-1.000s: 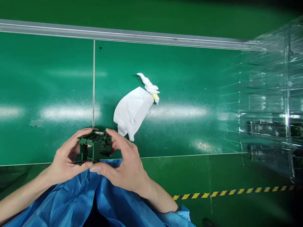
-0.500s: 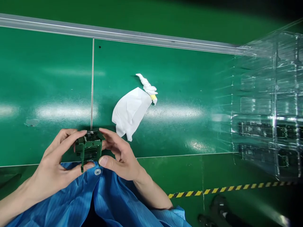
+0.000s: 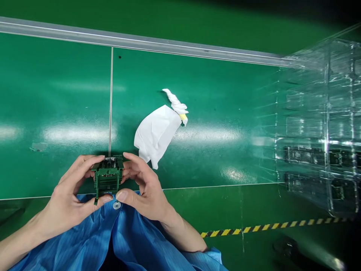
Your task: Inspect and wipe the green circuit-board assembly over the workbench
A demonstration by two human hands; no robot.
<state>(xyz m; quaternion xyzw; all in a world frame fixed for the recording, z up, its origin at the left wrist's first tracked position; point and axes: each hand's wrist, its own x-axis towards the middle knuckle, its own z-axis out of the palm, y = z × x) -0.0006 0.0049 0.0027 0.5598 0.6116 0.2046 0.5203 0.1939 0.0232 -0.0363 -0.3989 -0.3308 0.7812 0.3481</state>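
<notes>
A small dark green plastic part (image 3: 108,177) with ribbed sides and a square opening on top is held between both my hands, just above the near edge of the green table (image 3: 56,94). My left hand (image 3: 67,195) pinches it from the left, forefinger on top and thumb below. My right hand (image 3: 143,188) grips it from the right, fingers curled round its far side and thumb under it. Below the hands lies my blue striped garment (image 3: 93,237) with a round snap button (image 3: 116,205).
A crumpled white cloth (image 3: 156,131) with a twisted end and a yellow bit lies on the table beyond my right hand. A stack of clear plastic trays (image 3: 318,124) holding dark parts stands at the right. Yellow-black tape (image 3: 270,226) marks the floor below.
The green part has been turned in my fingers from a slanted open-frame view to an end-on one. Both hands stayed at the table's near edge.
</notes>
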